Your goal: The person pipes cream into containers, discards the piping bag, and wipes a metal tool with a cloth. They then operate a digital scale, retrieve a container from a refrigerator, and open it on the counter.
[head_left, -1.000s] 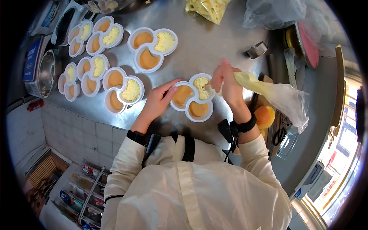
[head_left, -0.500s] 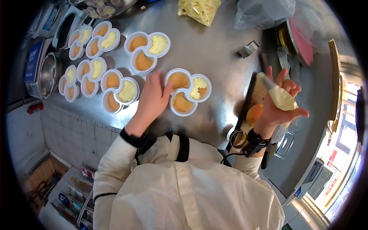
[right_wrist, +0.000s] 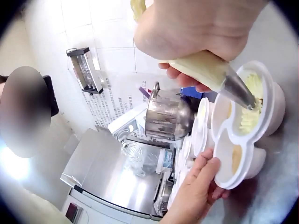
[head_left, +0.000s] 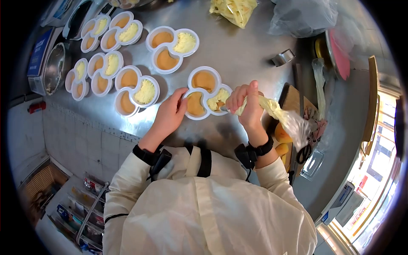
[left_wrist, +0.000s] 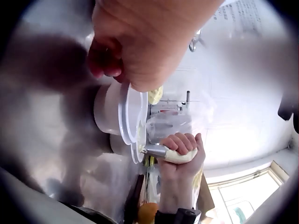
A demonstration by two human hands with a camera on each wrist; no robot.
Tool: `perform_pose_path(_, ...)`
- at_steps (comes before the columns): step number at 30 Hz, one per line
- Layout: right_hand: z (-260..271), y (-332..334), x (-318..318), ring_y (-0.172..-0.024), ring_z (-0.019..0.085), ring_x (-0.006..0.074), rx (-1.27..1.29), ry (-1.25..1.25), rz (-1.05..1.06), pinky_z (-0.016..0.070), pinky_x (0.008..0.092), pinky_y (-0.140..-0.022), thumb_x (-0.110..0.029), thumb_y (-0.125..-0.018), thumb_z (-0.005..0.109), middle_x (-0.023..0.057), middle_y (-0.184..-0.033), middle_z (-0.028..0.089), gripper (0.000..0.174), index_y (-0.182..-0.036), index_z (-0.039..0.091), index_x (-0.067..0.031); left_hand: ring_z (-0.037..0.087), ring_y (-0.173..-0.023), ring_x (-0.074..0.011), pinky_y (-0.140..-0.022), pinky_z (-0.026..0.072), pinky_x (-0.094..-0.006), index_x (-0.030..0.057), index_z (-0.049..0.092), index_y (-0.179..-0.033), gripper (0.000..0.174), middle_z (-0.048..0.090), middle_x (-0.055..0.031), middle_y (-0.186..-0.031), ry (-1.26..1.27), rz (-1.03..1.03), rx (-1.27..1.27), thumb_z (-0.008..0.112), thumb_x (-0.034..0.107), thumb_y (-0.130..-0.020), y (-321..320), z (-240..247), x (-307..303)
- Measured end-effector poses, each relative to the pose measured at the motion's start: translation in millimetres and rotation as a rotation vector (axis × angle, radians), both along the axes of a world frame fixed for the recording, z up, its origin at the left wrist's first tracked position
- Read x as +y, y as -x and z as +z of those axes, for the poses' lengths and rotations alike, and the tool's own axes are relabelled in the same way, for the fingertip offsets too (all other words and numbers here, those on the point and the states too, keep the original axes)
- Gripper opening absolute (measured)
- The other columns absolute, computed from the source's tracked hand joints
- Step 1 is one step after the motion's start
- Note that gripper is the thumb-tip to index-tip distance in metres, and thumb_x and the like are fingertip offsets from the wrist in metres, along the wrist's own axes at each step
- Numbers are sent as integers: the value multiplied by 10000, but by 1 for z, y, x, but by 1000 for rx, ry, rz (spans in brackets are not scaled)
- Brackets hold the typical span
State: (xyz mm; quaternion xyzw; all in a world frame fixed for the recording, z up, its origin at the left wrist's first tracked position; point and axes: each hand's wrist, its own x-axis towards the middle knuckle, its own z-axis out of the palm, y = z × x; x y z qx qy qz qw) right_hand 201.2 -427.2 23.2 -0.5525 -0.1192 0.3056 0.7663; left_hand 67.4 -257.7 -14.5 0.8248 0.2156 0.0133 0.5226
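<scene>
A white three-part plastic cup [head_left: 205,93] sits on the metal table. Two of its parts hold a smooth tan filling; the right one has pale yellow cream [right_wrist: 253,86] piped around a patch of tan. My left hand [head_left: 169,112] pinches the cup's left rim, thumb on top in the right wrist view. My right hand [head_left: 248,104] grips a piping bag [head_left: 272,108] of pale cream, its twisted clear tail hanging off to the right. The bag's metal nozzle [right_wrist: 238,90] points down into the cream part, its tip right at the cream.
Several similar filled cups [head_left: 185,43] stand at the left and back left. A bag of pale yellow pieces [head_left: 233,10] lies at the back. A metal ring [head_left: 283,57], a cutting board [head_left: 291,100], an orange fruit [head_left: 282,134] and scissors [head_left: 303,154] are at the right.
Half a second ago my right hand was farther right, fingers spread with the bag across its palm; now it grips the bag over the cup. The cup has turned clockwise, and my left hand pinches its rim.
</scene>
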Motion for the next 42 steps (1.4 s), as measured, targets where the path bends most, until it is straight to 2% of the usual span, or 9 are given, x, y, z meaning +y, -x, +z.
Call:
perform_pose_path(3, -5, 7, 8, -430, 432, 166, -23, 57, -24, 396, 292, -469, -438, -966, 243, 69, -473, 421, 607, -523, 383, -48, 515, -616, -156, -597, 423, -270, 34, 500, -1151, 269, 558, -103, -731, 34, 51, -119, 491, 116, -895, 0, -9, 0)
perform_pose_path(5, -8, 9, 10, -432, 434, 163, -40, 78, -29, 394, 292, -470, -442, -964, 248, 67, -470, 424, 608, -523, 387, -48, 591, -680, -270, -634, 461, -317, 50, 515, -1137, 269, 614, -154, -874, 26, 47, -116, 502, 126, -880, 0, -12, 1)
perform_pose_path(6, -9, 11, 11, -433, 436, 160, -40, 91, -31, 393, 290, -470, -439, -965, 254, 66, -468, 426, 605, -522, 390, -49, 591, -680, -270, -634, 461, -317, 50, 515, -1137, 269, 614, -154, -874, 27, 49, -117, 502, 126, -880, 0, -14, 1)
perform_pose_path(11, -11, 12, 11, -440, 442, 154, -55, 125, -31, 393, 285, -471, -422, -968, 262, 64, -464, 426, 594, -522, 393, -53, 525, -609, -118, -596, 435, -248, 51, 542, -1150, 287, 603, -96, -783, 140, 77, -117, 521, 151, -882, 1, -22, 3)
perform_pose_path(27, -9, 4, 16, -427, 423, 147, -107, -4, -96, 370, 270, -447, -386, -974, 277, 60, -460, 423, 568, -528, 391, -54, 512, -599, -100, -590, 432, -238, 44, 565, -1133, 283, 605, -96, -752, 177, 100, -133, 530, 168, -881, 2, -27, 3)
perform_pose_path(30, -5, -3, 11, -437, 428, 148, -107, -12, -33, 375, 271, -457, -396, -973, 273, 60, -461, 427, 578, -523, 396, -54, 541, -642, -140, -628, 441, -254, 45, 558, -1146, 290, 618, -118, -809, 179, 86, -126, 521, 167, -885, 1, -21, 6)
perform_pose_path(32, -4, -6, 8, -441, 429, 147, -94, 3, 32, 377, 271, -460, -402, -972, 270, 60, -460, 428, 585, -521, 401, -54, 587, -748, -220, -698, 452, -285, 43, 552, -1153, 289, 622, -156, -902, 124, 46, -126, 503, 161, -894, -4, -17, 10)
perform_pose_path(35, -5, -7, 6, -433, 429, 146, -89, 133, 118, 375, 268, -456, -408, -971, 269, 58, -455, 431, 594, -515, 412, -56, 570, -834, -128, -771, 439, -256, 27, 544, -1172, 293, 632, -126, -950, 99, 25, -185, 469, 159, -922, -14, -16, 13)
perform_pose_path(42, -10, -1, 10, -423, 420, 126, -116, 235, 143, 364, 258, -457, -430, -967, 260, 43, -430, 425, 629, -481, 419, -64, 586, -928, -160, -818, 434, -268, 33, 545, -1171, 289, 628, -147, -1012, 134, 14, -153, 468, 159, -922, -22, -16, 14)
